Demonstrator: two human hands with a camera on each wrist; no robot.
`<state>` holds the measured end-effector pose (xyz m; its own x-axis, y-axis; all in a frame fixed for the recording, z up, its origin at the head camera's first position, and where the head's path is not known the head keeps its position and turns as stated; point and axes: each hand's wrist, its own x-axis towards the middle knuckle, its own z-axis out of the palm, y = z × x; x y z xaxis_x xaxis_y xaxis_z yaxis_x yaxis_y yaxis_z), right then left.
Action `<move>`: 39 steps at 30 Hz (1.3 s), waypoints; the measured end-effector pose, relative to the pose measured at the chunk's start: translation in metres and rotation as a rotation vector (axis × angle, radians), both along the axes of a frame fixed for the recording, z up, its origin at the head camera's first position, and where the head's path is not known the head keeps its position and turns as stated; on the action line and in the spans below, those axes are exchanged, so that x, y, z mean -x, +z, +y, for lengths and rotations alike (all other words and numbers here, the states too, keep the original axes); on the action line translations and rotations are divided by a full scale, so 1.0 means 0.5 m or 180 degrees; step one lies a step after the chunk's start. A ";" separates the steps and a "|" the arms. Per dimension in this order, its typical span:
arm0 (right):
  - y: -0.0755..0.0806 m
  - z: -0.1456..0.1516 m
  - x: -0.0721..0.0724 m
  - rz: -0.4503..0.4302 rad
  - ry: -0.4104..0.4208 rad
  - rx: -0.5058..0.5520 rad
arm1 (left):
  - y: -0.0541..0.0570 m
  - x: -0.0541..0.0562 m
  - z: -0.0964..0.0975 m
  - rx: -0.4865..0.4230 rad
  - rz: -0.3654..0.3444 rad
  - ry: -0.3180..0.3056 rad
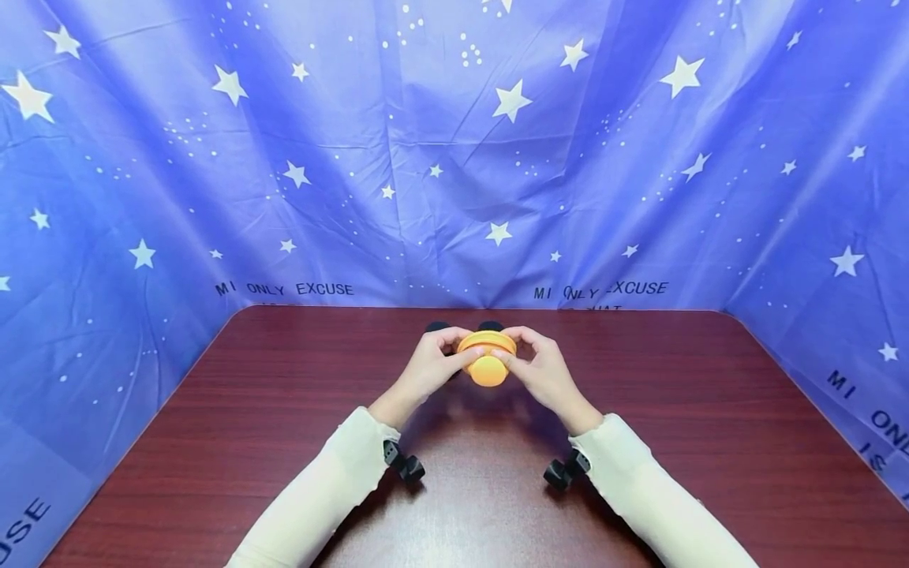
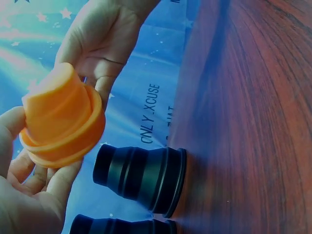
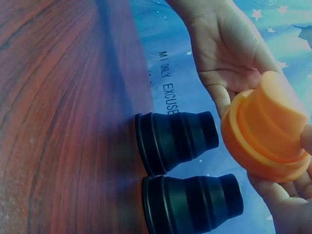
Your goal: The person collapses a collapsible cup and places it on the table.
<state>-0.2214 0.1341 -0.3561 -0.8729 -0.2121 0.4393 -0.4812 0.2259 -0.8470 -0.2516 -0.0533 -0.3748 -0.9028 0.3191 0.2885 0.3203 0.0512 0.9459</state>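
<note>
An orange collapsible cup, rubbery and stepped, is held above the table between both hands. Its narrow end faces the head camera, and in the wrist views part of its wall sits folded inside the wide rim. My left hand grips the left side, thumb on the narrower part and fingers at the rim. From the right, my right hand grips it the same way. Two black collapsible cups stand beyond the hands, wide rims down on the table; in the head view the hands and orange cup partly hide them.
The dark red wood-grain table ends at a blue curtain with white stars, which hangs behind and along both sides. Black devices are strapped under both wrists, close above the tabletop.
</note>
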 end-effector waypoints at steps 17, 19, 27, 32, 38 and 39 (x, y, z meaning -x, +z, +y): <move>-0.001 -0.005 0.003 0.0192 -0.0514 0.0355 | -0.010 0.010 0.009 -0.0241 0.0158 -0.0330; -0.002 -0.005 0.002 0.0206 -0.0516 0.0353 | -0.009 0.010 0.009 -0.0257 0.0202 -0.0335; -0.005 -0.007 0.000 0.0209 -0.0460 0.0395 | -0.007 0.009 0.011 -0.0137 0.0320 -0.0208; -0.010 -0.004 0.002 0.0246 -0.0414 0.0419 | -0.006 0.007 0.013 -0.0133 0.0271 -0.0100; -0.037 0.010 0.031 -0.0068 -0.0168 0.0373 | -0.005 0.013 0.005 -0.0181 0.0155 0.0016; -0.041 0.013 0.036 -0.0174 -0.0108 0.0373 | -0.005 0.014 0.003 -0.0173 0.0136 0.0020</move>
